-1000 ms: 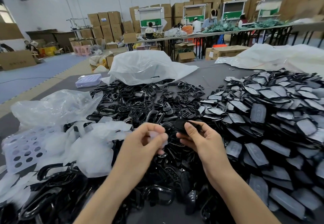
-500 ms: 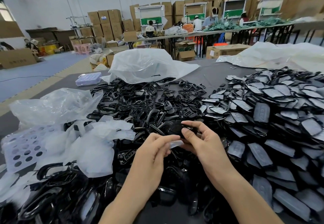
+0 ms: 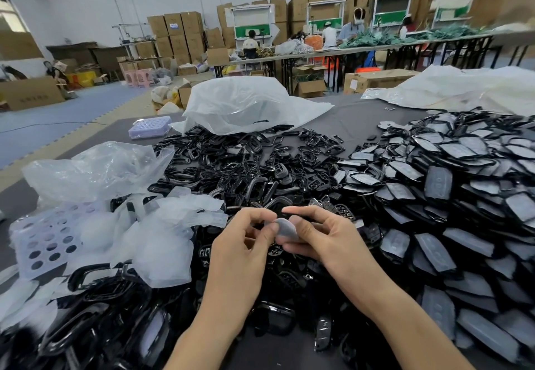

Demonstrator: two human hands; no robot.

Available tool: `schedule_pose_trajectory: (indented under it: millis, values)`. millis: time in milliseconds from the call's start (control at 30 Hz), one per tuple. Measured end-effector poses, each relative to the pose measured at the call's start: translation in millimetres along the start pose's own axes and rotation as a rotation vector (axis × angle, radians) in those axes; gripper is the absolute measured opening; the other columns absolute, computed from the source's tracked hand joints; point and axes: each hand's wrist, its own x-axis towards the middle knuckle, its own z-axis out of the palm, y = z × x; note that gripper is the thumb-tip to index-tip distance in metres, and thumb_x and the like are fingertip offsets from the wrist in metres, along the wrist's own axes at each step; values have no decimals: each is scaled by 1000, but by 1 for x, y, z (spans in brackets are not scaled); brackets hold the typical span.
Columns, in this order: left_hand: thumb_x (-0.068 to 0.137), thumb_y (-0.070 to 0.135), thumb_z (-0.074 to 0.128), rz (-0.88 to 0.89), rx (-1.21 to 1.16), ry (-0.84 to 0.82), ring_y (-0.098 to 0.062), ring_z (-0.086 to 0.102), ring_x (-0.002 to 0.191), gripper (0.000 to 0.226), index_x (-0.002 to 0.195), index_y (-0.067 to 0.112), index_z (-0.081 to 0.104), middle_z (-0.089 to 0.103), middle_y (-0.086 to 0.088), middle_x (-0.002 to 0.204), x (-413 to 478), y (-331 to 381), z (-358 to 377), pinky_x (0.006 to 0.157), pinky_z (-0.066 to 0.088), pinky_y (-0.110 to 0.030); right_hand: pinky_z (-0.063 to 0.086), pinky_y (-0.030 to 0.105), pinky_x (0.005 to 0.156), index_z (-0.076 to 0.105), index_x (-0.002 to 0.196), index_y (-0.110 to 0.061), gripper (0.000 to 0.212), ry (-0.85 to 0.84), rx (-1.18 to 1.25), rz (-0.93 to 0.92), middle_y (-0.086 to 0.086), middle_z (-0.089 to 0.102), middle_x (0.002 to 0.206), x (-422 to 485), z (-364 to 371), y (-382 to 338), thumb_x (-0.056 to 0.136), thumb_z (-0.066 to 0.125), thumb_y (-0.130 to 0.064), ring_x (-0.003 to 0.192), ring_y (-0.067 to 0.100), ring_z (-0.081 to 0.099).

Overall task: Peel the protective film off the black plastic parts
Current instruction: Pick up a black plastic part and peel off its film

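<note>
The left grip (image 3: 243,242) and right grip (image 3: 324,236) together pinch one small black part (image 3: 286,230) at centre, its grey film facing up. On the worktop (image 3: 356,129), film scraps (image 3: 162,242) lie at 9 o'clock, filmed parts (image 3: 448,184) at 3, and bare frames (image 3: 237,167) at 12.
</note>
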Motion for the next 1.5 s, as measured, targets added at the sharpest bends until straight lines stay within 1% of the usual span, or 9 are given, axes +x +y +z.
schedule_pose_trajectory:
  millis: [100,233,400,533,733,1000,1200,1367,1500]
  values:
    - [90,13,71,-46,-37,13,-3,61,75,28,93,38,59,65,22,90,1,-1,-1,67,44,-11,59,22,76,72,111,-13,34,-32,36,2,12,78,100,0,3,-2,87,64,-36,95,27,76]
    - [89,16,72,-92,-132,-13,-12,68,78,26,94,40,62,68,13,87,0,-1,0,74,54,-25,58,19,68,73,105,-13,18,42,-56,-34,11,78,88,1,4,2,88,71,-19,81,22,77]
    - [88,9,73,-204,-326,3,-10,70,74,25,99,31,68,70,14,89,-1,0,4,70,54,-18,57,19,65,73,103,-16,13,138,-51,-77,11,78,85,2,1,4,92,69,-13,76,21,76]
    - [90,14,71,-183,-245,56,-8,69,83,25,102,36,66,69,18,96,-3,0,5,76,52,-17,58,19,66,74,101,-19,11,163,-94,-80,8,78,86,3,1,7,93,69,-13,77,21,77]
    - [92,10,68,-294,-454,21,-16,71,75,21,110,19,61,74,-6,85,-4,0,13,72,59,-26,58,19,70,74,100,-23,11,159,-54,-75,8,78,89,4,1,6,93,70,-16,82,23,77]
    - [92,19,68,-30,-36,117,-5,64,79,24,98,41,59,65,15,86,-7,0,13,71,47,-12,58,20,66,72,102,-18,11,150,-90,-79,8,78,83,4,2,8,94,68,-12,79,22,77]
    - [95,26,62,-164,-200,72,-7,68,78,12,100,36,66,71,14,87,-3,0,2,70,53,-16,58,20,67,75,99,-23,13,159,-82,-78,7,78,86,4,1,8,94,68,-13,79,22,77]
    - [93,15,67,-173,-198,-40,-10,70,88,18,104,30,69,74,7,94,0,1,4,81,56,-28,57,18,66,75,102,-19,12,116,-71,-57,7,78,86,2,4,7,94,67,-12,77,21,77]
    - [91,12,69,-251,-329,-79,-12,68,72,12,99,21,70,76,-1,86,2,-1,-1,69,54,-19,57,16,67,74,104,-15,14,71,-59,-46,6,78,87,1,3,4,95,64,-11,75,17,76]
